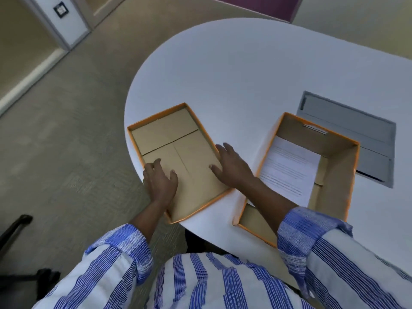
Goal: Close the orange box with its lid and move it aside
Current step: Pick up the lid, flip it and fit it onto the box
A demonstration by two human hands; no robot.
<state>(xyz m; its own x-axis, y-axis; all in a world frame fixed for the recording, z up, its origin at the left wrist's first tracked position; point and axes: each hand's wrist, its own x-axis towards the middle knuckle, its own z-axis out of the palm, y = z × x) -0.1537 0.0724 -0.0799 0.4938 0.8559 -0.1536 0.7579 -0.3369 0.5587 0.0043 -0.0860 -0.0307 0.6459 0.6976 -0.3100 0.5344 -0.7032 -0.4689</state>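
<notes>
The orange lid (169,134) lies upside down at the table's left edge, its brown cardboard inside facing up. My left hand (159,180) rests on the lid's near left rim, fingers spread over the edge. My right hand (231,166) lies on the lid's right rim, thumb inside, fingers along the wall. The orange box (338,175) stands open to the right, a printed white sheet (289,170) lying in it. My right forearm crosses over the box's near left corner.
The white oval table (245,74) stretches away beyond both pieces. A grey recessed cable hatch (361,130) sits just behind the box. Carpeted floor lies to the left, with a dark chair base (15,228) at the lower left.
</notes>
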